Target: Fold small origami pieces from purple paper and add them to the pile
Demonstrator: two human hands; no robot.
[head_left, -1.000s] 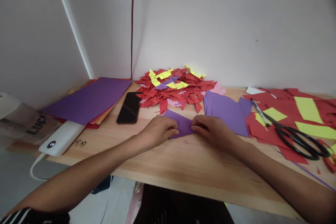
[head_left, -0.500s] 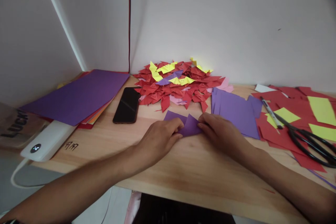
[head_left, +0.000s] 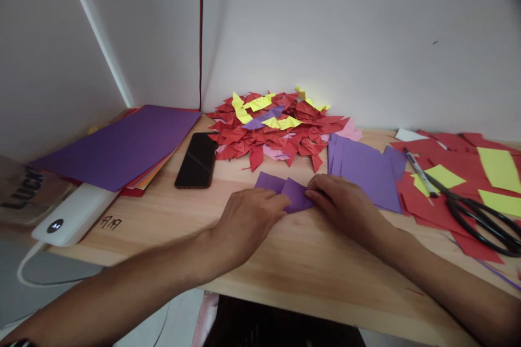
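A folded piece of purple paper [head_left: 298, 195] lies on the wooden table between my two hands, with one flap turned up in its middle. My left hand [head_left: 254, 219] grips the paper's left part, its fingers together and pressed down over the near edge. At the right end, my right hand [head_left: 336, 198] pinches the paper between thumb and fingers. Just beyond lies a heap of folded paper shapes [head_left: 280, 130], mostly red with some yellow, pink and purple. A stack of cut purple paper [head_left: 366, 173] is beside my right hand.
A black phone [head_left: 196, 161] and a pile of coloured sheets [head_left: 122, 146] lie at the left, over a white power bank [head_left: 77, 217] with its cable. On the right are red paper pieces [head_left: 431, 211], yellow pieces [head_left: 499, 171], a pen [head_left: 419, 171] and black-handled scissors [head_left: 480, 222].
My left hand has shifted slightly along the paper, its fingers now straighter and laid over it. The raised flap has moved a little to the left. My right hand stays nearly in place.
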